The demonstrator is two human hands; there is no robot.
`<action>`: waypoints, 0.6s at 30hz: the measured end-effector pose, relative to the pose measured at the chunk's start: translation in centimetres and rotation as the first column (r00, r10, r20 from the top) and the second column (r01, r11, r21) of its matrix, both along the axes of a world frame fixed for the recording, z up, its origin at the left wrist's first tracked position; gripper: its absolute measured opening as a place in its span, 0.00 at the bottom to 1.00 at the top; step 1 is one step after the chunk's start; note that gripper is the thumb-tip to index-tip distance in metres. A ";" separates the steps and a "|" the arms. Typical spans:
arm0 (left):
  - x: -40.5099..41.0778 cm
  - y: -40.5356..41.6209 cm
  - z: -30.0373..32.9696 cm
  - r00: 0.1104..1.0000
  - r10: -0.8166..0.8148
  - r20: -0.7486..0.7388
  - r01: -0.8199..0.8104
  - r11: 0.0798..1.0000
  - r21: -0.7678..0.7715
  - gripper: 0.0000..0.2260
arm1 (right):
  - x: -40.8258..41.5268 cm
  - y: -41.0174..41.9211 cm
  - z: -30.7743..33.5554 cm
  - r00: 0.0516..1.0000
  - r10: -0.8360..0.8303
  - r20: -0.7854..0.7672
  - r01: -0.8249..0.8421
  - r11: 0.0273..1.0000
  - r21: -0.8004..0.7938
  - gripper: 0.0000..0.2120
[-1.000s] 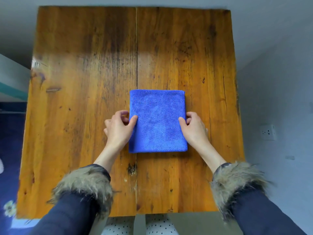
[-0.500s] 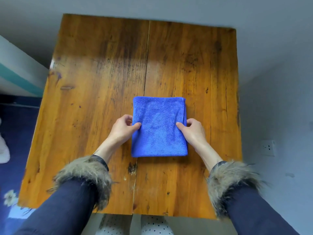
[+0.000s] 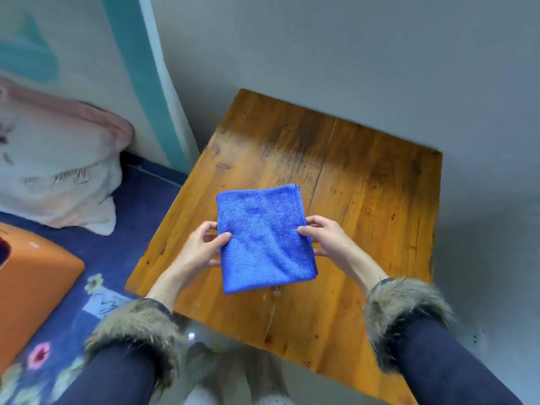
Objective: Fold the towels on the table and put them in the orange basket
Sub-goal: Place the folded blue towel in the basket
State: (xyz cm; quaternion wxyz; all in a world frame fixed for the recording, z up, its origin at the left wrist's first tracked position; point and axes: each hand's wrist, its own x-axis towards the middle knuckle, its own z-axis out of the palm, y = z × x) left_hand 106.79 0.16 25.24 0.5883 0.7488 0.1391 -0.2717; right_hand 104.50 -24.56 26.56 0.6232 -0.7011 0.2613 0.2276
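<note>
A folded blue towel [image 3: 264,238] is held flat a little above the wooden table [image 3: 365,206]. My left hand [image 3: 201,249] pinches its left edge, thumb on top and fingers underneath. My right hand [image 3: 327,238] pinches the right edge the same way. The orange basket [image 3: 32,287] stands at the far left on the blue floral cover, only its near corner and side in view.
A pale pink pillow [image 3: 55,171] lies against the wall behind the basket. The blue floral cover [image 3: 122,229] spreads to the left of the table. Grey wall runs behind and to the right of the table.
Both hands have lifted the folded towel off the table and carried it left. My head has turned left, bringing the orange basket and pillow into view.
</note>
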 end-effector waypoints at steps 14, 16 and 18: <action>-10.6 30.9 7.3 0.868 0.480 0.130 -0.482 0.876 -0.013 0.04 | 1.9 33.4 6.5 0.858 0.497 0.125 -0.490 0.867 -0.087 0.08; -12.7 35.6 7.6 0.825 0.546 0.144 -0.554 0.832 0.016 0.05 | 1.2 39.0 6.6 0.828 0.546 0.132 -0.540 0.838 -0.081 0.07; -14.6 39.7 7.7 0.788 0.600 0.139 -0.610 0.792 0.036 0.04 | 0.6 43.9 6.7 0.801 0.584 0.132 -0.583 0.811 -0.048 0.07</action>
